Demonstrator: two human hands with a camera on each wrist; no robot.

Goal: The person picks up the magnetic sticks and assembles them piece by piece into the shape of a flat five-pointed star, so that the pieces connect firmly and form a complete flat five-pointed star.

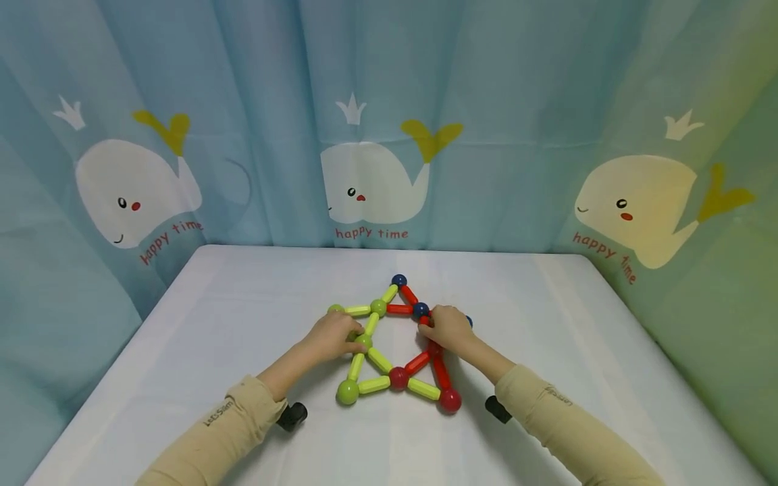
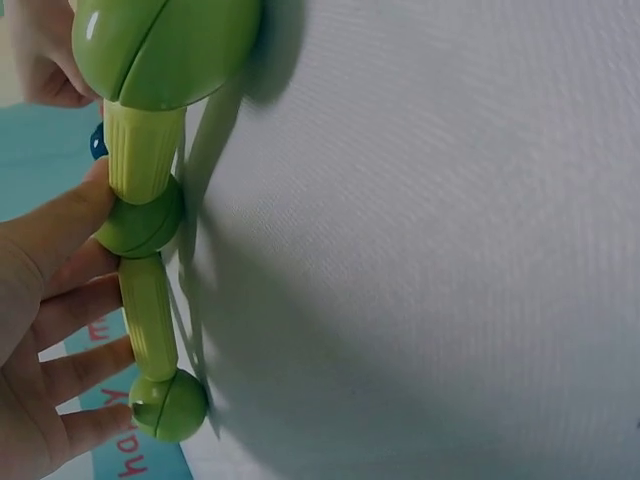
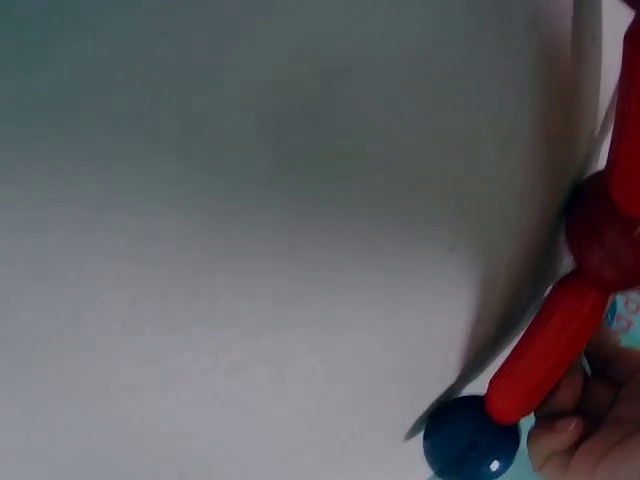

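A flat, star-like frame of balls and rods lies on the white table, made of yellow-green rods, red rods and green, red and blue balls. On its left side my left hand pinches a green ball between thumb and fingers, its other fingers spread along a rod. My right hand grips a red rod on the other side, partly covering the right point and its blue ball. The lower points end in a green ball and a red ball.
The white tabletop extends around the frame. Behind it hangs a blue curtain printed with white whales. Black wrist-worn devices sit under both forearms, close to the table.
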